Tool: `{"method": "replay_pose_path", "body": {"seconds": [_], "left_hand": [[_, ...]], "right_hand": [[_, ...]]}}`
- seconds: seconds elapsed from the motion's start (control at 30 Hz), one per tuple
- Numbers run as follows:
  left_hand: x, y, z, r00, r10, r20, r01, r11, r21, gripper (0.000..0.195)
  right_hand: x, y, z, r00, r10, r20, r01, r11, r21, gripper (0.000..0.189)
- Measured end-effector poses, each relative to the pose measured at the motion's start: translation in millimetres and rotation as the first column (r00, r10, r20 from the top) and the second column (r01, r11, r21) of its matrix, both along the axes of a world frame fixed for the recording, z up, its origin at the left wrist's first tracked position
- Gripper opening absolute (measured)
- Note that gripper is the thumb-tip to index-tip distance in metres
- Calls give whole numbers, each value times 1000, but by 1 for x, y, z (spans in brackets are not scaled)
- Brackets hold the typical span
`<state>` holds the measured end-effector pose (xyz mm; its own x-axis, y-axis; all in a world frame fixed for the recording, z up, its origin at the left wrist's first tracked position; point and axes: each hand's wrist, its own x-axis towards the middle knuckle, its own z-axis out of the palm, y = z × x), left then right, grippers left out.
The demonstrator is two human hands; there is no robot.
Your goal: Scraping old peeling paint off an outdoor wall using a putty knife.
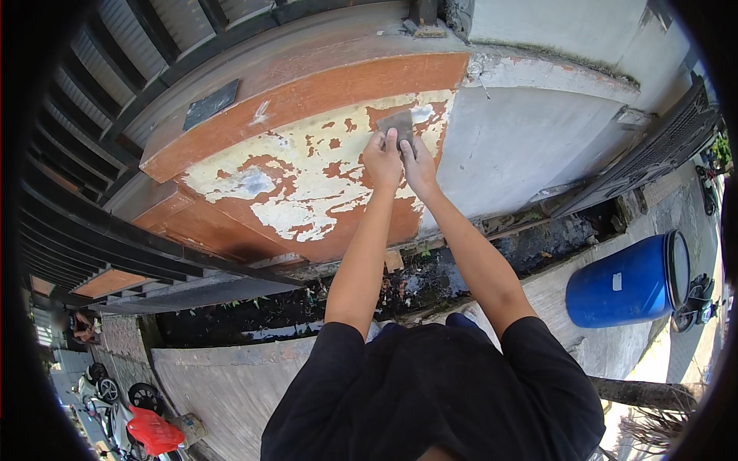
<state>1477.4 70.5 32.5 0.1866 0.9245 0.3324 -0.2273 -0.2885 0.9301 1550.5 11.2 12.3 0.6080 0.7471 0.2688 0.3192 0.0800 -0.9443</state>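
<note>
Both my arms reach out to a low wall [340, 201] whose orange-brown paint is peeling, with broad cream and whitish patches laid bare. A thin, flat grey piece [398, 120], like a scraper blade, is held between my two hands close to the wall face. My left hand [383, 161] grips its lower left side with the thumb on top. On its lower right side, my right hand [420, 167] holds it in the same way. The far edge of the piece lies by the orange-brown paint near a white spot; whether it touches cannot be told.
A dark flat tile [211, 105] lies on the wall's orange ledge [311, 86]. Below the wall runs an open drain [421, 276] with dark water. Right stands a blue plastic drum [620, 282]. Black metal fence bars [109, 230] are at left, with motorcycles [109, 403] and a seated person [83, 327] beyond.
</note>
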Motion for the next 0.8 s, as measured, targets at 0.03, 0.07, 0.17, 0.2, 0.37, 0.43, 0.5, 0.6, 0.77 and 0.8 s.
{"method": "replay_pose_path", "body": {"seconds": [0.03, 0.07, 0.17, 0.2, 0.37, 0.43, 0.5, 0.6, 0.77, 0.8], "left_hand": [[2, 2, 10, 1000, -21, 4, 21, 1000, 16, 31], [4, -8, -2, 996, -45, 74, 49, 998, -50, 31], [-11, -8, -43, 972, 65, -225, -75, 996, -39, 34], [-11, -7, -45, 955, 96, -279, -99, 995, 5, 36], [-10, 16, -29, 999, -45, -27, 44, 999, -32, 29], [-2, 14, -44, 990, -34, -139, 32, 999, -15, 29], [9, -1, -38, 972, -40, -231, 32, 999, -39, 29], [-18, 12, -22, 998, -49, -40, 46, 995, -84, 26], [-14, -2, -26, 958, -135, 255, 180, 970, -164, 27], [-15, -8, -35, 966, -119, 230, 170, 962, -215, 26]], "right_hand": [[2, 2, 11, 1000, 12, 12, -13, 999, 49, 31], [3, -4, -9, 1000, -2, -18, 2, 1000, 14, 30], [-15, -20, -26, 1000, -8, 15, 8, 1000, -21, 32], [-16, -21, -24, 999, -8, -33, 7, 999, -31, 32], [-16, -7, -5, 998, -27, 64, 24, 999, 35, 32], [-2, -7, -12, 992, -54, 110, 51, 998, 25, 33], [10, -18, -34, 987, -73, 140, 77, 997, -24, 32], [-28, -10, 21, 989, -54, 140, 57, 998, -18, 31], [-20, -24, 9, 958, -80, 277, 117, 986, -119, 30], [-19, -25, 8, 957, -79, 279, 116, 986, -119, 30]]}}
